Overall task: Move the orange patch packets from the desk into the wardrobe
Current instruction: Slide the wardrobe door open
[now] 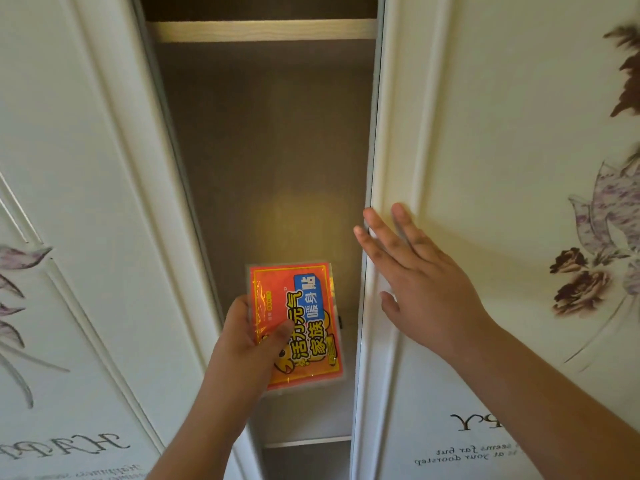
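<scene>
An orange patch packet with yellow and blue lettering is held in my left hand, thumb across its front, fingers behind. It hangs in the gap of the open wardrobe, above a pale shelf. My right hand lies flat with straight fingers on the edge of the right sliding door. The desk is out of view.
The left sliding door and the right door are white with flower prints and lettering. A wooden shelf crosses the top of the opening. The wardrobe's back wall is grey-brown and bare.
</scene>
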